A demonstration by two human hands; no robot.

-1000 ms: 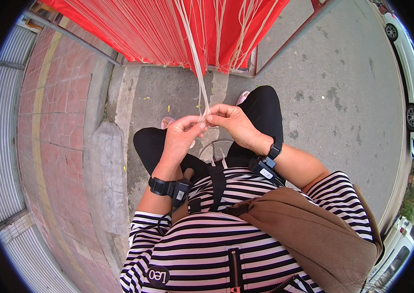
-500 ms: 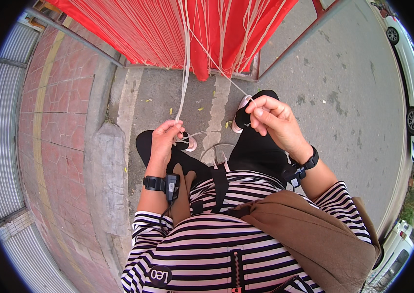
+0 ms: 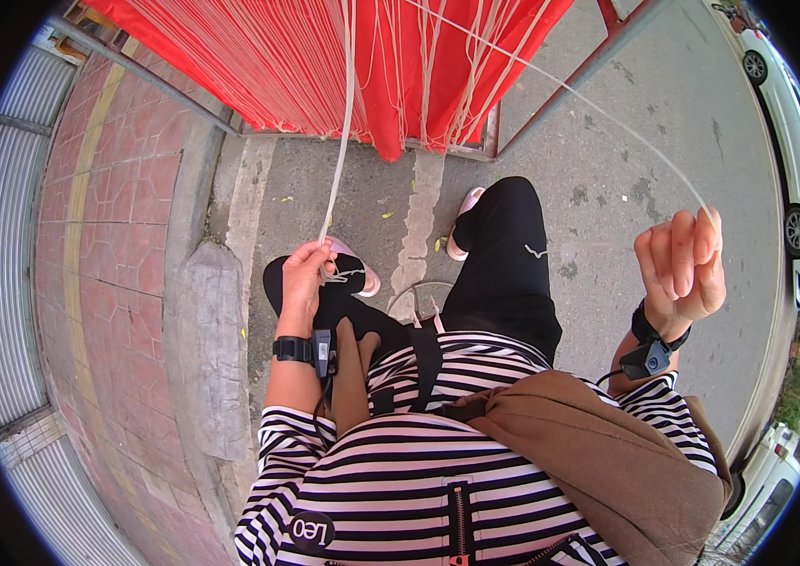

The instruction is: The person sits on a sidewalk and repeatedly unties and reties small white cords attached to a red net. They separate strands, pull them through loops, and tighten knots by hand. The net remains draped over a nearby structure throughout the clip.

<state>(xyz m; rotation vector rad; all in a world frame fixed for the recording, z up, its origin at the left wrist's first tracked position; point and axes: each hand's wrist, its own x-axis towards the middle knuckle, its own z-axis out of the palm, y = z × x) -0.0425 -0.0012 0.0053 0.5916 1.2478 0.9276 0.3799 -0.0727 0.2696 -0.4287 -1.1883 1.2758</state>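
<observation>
Over the left knee, my left hand [image 3: 304, 278] is closed on a bundle of pale cords [image 3: 344, 132], which runs up past the red cloth; loose ends curl out below the fingers. My right hand [image 3: 681, 264] is raised out to the right, fingers pinched on the end of a single pale strand [image 3: 607, 104]. That strand arcs from upper middle, across the cloth and the metal frame, down to the fingertips. The red cloth [image 3: 387, 113] hangs ahead, with many thin pale strings [image 3: 239, 66] in front of it, dense at left and in looser clusters at right.
A metal frame [image 3: 560, 94] with slanted bars surrounds the cloth. Red paving [image 3: 126, 189] and a stone curb [image 3: 211, 349] lie to the left, beside corrugated shutters [image 3: 4, 245]. White vehicles [image 3: 789, 170] stand at the far right. A thin loop [image 3: 419, 288] lies between the legs.
My right hand has swung out to the right and away from the left, drawing the single strand with it. My left hand has shifted slightly left and down, still gripping the cords.
</observation>
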